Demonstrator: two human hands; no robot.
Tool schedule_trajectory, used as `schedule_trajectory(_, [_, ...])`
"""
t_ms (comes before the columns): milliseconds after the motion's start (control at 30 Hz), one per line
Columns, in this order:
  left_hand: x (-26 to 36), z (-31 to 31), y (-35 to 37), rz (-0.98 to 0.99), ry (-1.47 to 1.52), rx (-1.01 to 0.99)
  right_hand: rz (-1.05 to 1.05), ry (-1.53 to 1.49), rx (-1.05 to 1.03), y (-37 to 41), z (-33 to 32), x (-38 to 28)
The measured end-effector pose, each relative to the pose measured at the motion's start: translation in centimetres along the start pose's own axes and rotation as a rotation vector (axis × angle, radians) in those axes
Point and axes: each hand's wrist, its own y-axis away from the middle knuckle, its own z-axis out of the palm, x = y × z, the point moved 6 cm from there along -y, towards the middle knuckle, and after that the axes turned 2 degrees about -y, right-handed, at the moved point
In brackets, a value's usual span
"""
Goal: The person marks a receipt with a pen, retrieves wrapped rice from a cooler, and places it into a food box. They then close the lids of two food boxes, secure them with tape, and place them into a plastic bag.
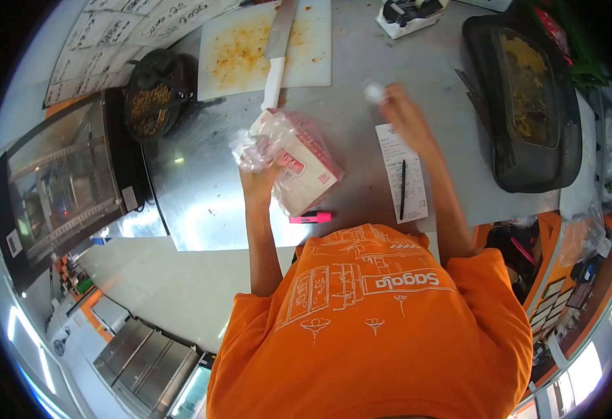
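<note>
Gripping the bunched film of a plastic-wrapped box [299, 159] that lies on the steel counter [201, 202], the left hand [260, 176] curls its fingers tight into the wrap. The right hand [398, 106] pinches a small white scrap [374, 91] above a receipt [398, 157]. The box looks light and stiff, its wrap thin and slippery; the bunched end or the box's edges seem the surest hold.

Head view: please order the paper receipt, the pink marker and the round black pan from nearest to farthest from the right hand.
1. Paper receipt: on the counter just beside the right hand, toward the body.
2. Pink marker: at the counter's near edge, to the left.
3. Round black pan: far left of the counter.
</note>
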Motion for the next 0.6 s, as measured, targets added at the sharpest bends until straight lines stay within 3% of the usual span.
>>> schedule_trajectory(33, [0.3, 0.3, -0.2, 0.026, 0.052, 0.000, -0.033, -0.046, -0.152, 1.3, 2.9, -2.2])
schedule_trajectory(100, [0.9, 1.1, 0.1, -0.035, -0.041, -0.071, -0.326, -0.064, -0.302, 3.2, 7.2, -4.5])
schedule_trajectory(167, [1.2, 0.9, -0.3, -0.007, -0.222, -0.052, -0.346, -0.033, -0.345, 4.2, 9.5, -5.6])
schedule_trajectory(300, [1.2, 0.9, -0.6, -0.063, -0.186, -0.073, -0.350, -0.006, -0.388, 4.1, 10.6, -6.8])
schedule_trajectory(600, [1.4, 1.1, -0.9, 0.054, -0.307, -0.143, -0.392, 0.003, -0.340, 4.2, 9.9, -7.5])
